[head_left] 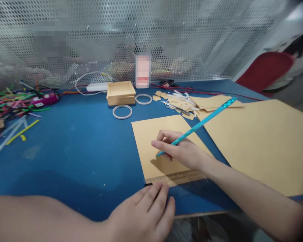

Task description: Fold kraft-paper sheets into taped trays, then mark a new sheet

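In my right hand (181, 148) is a blue pencil (204, 121), gripped in a writing hold. Its tip points down at a tan paper sheet (141, 134) on the blue table; whether it touches cannot be told. Across the sheet's near edge lies a clear ruler (184, 178). My left hand (146, 211) holds the ruler down near its left end with bent fingers close together. A small dark piece (148, 184) shows by the fingertips, at the paper's near left corner.
Large tan sheets (262, 144) lie at right. Behind are paper scraps (181, 101), scissors (175, 107), two white rings (122, 112), stacked wooden trays (121, 92) and an upright phone (143, 72). Pipe cleaners (12, 107) and a purple glue gun (44, 99) sit left, before a perforated screen (103, 40).
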`<state>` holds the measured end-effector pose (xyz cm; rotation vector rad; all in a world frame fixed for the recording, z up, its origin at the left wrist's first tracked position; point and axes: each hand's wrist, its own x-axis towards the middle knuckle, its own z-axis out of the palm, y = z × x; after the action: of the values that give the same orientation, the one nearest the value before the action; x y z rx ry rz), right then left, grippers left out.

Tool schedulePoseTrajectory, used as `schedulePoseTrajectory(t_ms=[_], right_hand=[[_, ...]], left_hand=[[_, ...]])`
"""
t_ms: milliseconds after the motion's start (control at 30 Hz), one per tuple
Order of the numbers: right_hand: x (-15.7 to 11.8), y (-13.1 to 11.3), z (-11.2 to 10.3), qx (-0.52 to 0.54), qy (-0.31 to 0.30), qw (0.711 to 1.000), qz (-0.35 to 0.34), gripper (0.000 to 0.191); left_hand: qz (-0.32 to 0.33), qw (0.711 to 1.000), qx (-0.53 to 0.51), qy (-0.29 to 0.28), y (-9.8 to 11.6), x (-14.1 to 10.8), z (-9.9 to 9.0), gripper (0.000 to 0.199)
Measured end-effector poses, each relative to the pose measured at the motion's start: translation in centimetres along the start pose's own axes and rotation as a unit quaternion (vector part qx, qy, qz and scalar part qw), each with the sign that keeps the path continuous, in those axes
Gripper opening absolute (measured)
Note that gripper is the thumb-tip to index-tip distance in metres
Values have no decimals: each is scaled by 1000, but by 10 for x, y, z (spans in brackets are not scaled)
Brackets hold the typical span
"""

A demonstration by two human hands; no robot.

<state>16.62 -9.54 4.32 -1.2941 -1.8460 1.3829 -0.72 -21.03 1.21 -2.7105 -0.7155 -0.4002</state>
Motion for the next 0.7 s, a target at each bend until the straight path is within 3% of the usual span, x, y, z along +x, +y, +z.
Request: schedulePoseTrajectory(t_ms=[167,233,333,400,500,700], right_hand=[[10,4,-8,-15,-15,999,-25,44],[14,10,-9,-21,11,999,-39,45],[18,16,-11,-60,33,995,-76,40],[20,17,-12,-103,35,989,-101,33],[20,17,-12,-127,42,985,-105,27],[26,27,-13,-101,44,987,-120,23]], left_hand=[[-27,999,21,-17,-6,-1,1,35],[-45,998,-9,-50,-11,-1,-1,52],[-110,987,-74,-90,-21,2,-2,95],[-157,979,-91,-95,-28,4,0,104],[-186,972,-109,-92,-40,7,4,99],[-240,955,-144,-94,-64,13,13,66]])
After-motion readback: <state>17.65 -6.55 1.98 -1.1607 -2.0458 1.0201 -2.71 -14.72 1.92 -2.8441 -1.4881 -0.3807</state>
